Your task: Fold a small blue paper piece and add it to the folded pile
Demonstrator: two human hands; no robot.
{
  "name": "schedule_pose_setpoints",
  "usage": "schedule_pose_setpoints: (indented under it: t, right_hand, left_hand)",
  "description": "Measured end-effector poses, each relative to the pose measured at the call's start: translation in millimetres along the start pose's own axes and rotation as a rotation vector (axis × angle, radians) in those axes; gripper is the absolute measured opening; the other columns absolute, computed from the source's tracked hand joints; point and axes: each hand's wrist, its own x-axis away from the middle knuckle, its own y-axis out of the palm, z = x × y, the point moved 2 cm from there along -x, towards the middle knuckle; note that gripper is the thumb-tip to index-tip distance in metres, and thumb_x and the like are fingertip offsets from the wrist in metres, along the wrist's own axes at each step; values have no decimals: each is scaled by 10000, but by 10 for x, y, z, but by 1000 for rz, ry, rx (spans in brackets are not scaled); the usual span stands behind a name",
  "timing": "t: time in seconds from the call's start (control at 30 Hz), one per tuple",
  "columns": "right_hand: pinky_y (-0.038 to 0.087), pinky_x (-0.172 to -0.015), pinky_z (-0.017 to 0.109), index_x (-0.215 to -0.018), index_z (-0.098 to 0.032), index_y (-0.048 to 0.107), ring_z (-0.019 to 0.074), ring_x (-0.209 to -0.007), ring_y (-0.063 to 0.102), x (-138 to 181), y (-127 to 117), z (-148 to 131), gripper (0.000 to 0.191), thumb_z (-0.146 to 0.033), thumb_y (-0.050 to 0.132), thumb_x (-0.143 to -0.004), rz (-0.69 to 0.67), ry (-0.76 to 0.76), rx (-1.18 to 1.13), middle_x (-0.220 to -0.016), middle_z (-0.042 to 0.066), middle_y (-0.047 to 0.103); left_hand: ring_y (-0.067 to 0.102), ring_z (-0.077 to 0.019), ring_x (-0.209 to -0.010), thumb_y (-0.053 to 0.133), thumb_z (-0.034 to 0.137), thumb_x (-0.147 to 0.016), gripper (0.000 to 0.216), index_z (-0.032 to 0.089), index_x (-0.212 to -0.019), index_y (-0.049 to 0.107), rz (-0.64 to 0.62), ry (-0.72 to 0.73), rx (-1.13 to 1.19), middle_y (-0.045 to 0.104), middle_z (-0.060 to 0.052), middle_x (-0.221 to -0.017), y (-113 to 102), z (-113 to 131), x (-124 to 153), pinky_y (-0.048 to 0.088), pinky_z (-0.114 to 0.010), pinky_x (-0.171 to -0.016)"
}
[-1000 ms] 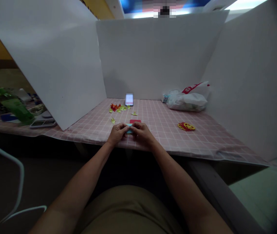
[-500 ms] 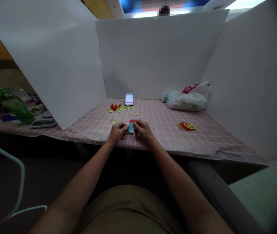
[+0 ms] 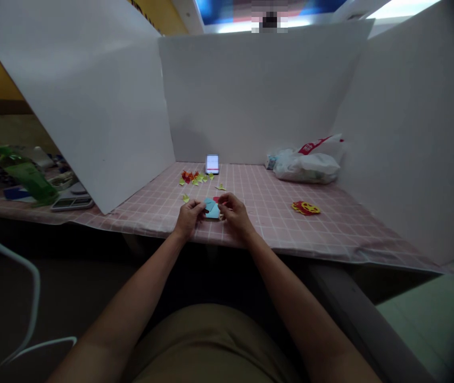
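Observation:
A small light-blue paper (image 3: 211,208) lies partly folded between my two hands near the front edge of the pink checked table (image 3: 274,223). My left hand (image 3: 188,218) pinches its left side with closed fingers. On the paper's right side rests my right hand (image 3: 232,214), fingers pinched on it. A red paper (image 3: 217,199) peeks out just behind the blue one. Several small yellow-green folded pieces (image 3: 198,178) and red ones (image 3: 187,175) lie further back.
A lit phone (image 3: 212,163) stands against the white back board. A white plastic bag (image 3: 305,164) lies at the back right, a red and yellow cutout (image 3: 305,207) to the right. Left of the white side board sit a scale (image 3: 71,200) and green packaging (image 3: 27,176).
The blue paper has been opened up or turned between my fingers and shows more of its surface. Both hands stay at the same spot.

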Motion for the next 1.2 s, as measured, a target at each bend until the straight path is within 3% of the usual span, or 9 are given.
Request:
schedule_pose_setpoints:
  t: [0.17, 0.4, 0.87, 1.2]
  right_hand:
    - [497, -693, 295, -982, -228, 619, 166, -840, 566, 4, 34, -58, 150, -211, 605, -833, -46, -147, 155, -1079, 59, 589]
    - [496, -719, 296, -931, -219, 630, 160, -841, 576, 15, 63, -75, 75, -200, 601, -864, -96, -208, 179, -1038, 53, 570]
    - [492, -792, 339, -821, -217, 650, 187, -872, 581, -4, 53, -27, 72, -224, 618, -885, -49, -207, 207, -947, 50, 584]
    - [460, -943, 417, -795, -225, 662, 257, -1069, 558, 54, 120, -120, 101, -186, 627, -882, 3, -340, 417, -1060, 96, 585]
  left_hand:
    - [507, -80, -460, 701, 329, -691, 217, 168, -693, 556, 4, -17, 17, 615, 20, -590, 16, 20, 10, 355, -196, -455]
    - [516, -84, -471, 692, 294, -700, 184, 165, -670, 563, -17, -20, 8, 568, 42, -544, 19, 30, 18, 372, -196, -472]
    - [504, -88, -422, 675, 285, -705, 163, 170, -661, 567, -85, -52, -58, 580, 26, -500, 49, 32, 30, 352, -189, -429]
    - [562, -95, -472, 715, 317, -720, 208, 161, -695, 579, -79, -41, -23, 624, 18, -581, 38, -3, 19, 416, -196, -457]
